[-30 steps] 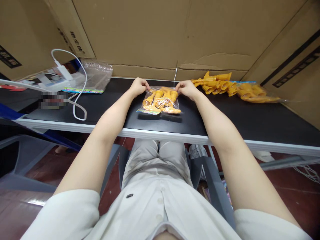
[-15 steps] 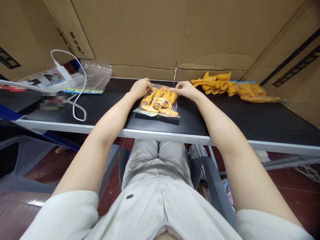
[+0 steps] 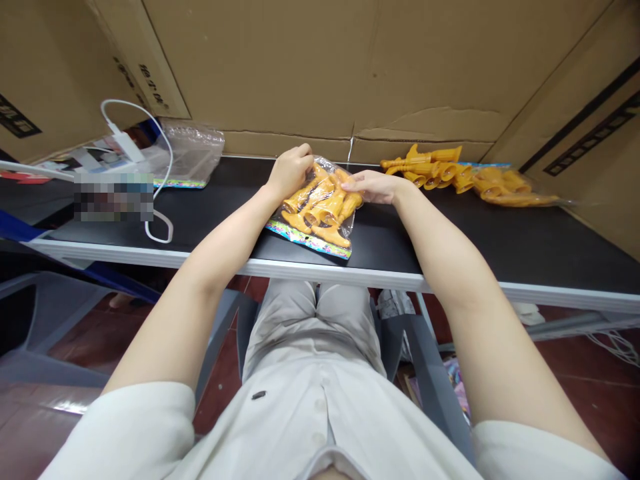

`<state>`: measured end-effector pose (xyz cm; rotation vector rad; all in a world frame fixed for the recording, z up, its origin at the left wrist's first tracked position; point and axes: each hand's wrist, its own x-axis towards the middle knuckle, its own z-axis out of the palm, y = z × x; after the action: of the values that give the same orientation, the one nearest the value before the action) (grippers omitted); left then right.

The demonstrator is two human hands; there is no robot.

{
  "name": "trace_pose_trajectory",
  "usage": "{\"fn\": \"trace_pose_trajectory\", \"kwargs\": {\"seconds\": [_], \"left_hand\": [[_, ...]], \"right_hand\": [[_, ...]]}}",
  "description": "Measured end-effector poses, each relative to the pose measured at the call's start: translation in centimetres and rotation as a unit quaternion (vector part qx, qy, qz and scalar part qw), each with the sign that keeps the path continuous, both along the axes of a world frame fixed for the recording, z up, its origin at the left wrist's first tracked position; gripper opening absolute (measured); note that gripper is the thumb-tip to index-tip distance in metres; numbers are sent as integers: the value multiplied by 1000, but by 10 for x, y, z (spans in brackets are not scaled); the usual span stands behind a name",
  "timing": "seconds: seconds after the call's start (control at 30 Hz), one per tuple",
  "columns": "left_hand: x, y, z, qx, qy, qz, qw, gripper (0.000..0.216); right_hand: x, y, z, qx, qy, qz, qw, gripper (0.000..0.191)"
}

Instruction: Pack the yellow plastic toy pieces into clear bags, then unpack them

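- The left hand [image 3: 291, 172] grips the upper left corner of a see-through bag [image 3: 332, 167], its fingers curled over the plastic.
- The right hand [image 3: 379, 187] pinches the bag's upper right side, its thumb lying on the front of the plastic.
- The two hands are apart, both closed on the bag, which hangs between them and reaches toward the body.
- Inside the bag, between and just below the hands, are several yellow pieces [image 3: 327, 207] with flared ends, lying at different angles.
- A colourful strip [image 3: 307, 239] runs along the bag's near edge, slanting down from the left hand's side to the right hand's side; whether it touches the worktop [image 3: 475, 243] I cannot tell.
- Just beyond the right hand and to its right lies a heap of loose yellow parts [image 3: 436, 167].
- Farther right of that hand, beside the heap, sits a filled packet [image 3: 513, 190].
- Well to the left of the left hand lies a flat plastic pouch [image 3: 200, 150], with a white cable [image 3: 170, 143] looping near it.
- Behind both hands stands a cardboard wall [image 3: 280, 67].
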<state>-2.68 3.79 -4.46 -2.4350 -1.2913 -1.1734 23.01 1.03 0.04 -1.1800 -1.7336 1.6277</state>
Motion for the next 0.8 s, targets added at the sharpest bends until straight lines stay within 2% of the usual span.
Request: {"fn": "trace_pose_trajectory", "kwargs": {"seconds": [0.17, 0.33, 0.4, 0.47, 0.57, 0.6, 0.63, 0.7, 0.8], "left_hand": [[-12, 5, -2, 12, -19, -11, 1000, 22], [-32, 13, -5, 23, -42, -5, 999, 16], [-42, 18, -8, 14, -56, 16, 998, 14], [-50, 21, -11, 7, -68, 39, 997, 14], [-54, 21, -13, -9, -84, 61, 995, 17], [-53, 20, -13, -17, -86, 65, 994, 17], [-52, 19, -13, -26, -86, 67, 994, 17], [-48, 15, -11, -41, -78, 73, 993, 17], [-42, 11, -11, -57, -57, 85, 993, 19]], "right_hand": [[-2, 4, 1, 40, 53, -80, 995, 28], [11, 13, 10, 81, 132, -213, 965, 17], [20, 18, 19, 85, 180, -271, 942, 10], [34, 25, 28, 92, 241, -327, 909, 13], [67, 40, 39, 140, 326, -413, 839, 18], [80, 46, 41, 153, 338, -448, 813, 14], [96, 52, 41, 169, 331, -465, 804, 12], [128, 62, 37, 193, 309, -477, 800, 35], [171, 70, 27, 149, 248, -463, 838, 80]]}}
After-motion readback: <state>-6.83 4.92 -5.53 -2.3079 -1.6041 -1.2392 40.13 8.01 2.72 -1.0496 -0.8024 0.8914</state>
